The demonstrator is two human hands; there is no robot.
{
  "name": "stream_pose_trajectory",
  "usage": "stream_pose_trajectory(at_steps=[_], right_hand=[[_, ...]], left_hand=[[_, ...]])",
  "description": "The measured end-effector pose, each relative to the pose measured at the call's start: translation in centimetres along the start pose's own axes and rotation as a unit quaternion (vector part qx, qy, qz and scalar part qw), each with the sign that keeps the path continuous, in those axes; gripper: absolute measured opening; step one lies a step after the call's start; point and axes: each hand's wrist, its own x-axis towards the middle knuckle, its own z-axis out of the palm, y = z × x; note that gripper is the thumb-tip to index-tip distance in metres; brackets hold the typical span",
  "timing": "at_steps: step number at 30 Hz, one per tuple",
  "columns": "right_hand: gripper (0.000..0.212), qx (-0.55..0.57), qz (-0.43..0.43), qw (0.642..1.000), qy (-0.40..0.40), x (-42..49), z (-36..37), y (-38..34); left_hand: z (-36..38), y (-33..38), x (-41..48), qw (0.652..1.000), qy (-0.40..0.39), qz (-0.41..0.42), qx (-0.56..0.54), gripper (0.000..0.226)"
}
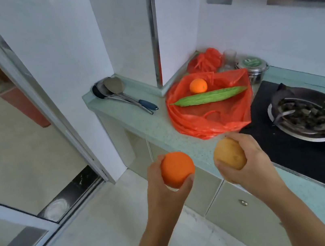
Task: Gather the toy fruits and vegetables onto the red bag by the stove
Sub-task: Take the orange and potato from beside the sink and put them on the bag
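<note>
On red bag (224,122): small orange (198,85), gourd (208,96)

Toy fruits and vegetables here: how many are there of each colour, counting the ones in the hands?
Orange: 2, the small orange on the red bag and the large orange in the left hand
Green: 1, the green gourd on the red bag
Tan: 1, the potato in the right hand
Total: 4
</note>
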Motion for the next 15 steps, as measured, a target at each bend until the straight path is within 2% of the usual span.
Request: stream_pose_trajectory(at_steps=[6,15], right_hand=[[0.066,-0.018,-0.033,0.999,-0.001,8.4,5.9,-4.7],[0.066,-0.043,0.025,0.998,0.025,13.7,8.1,-3.7]], left_hand=[[-3.6,-1.8,9.4,0.999,-0.032,0.002,-0.002,0.071],[-2.6,-4.6,17.1,0.997,-0.070,0.000,-0.013,0.069]])
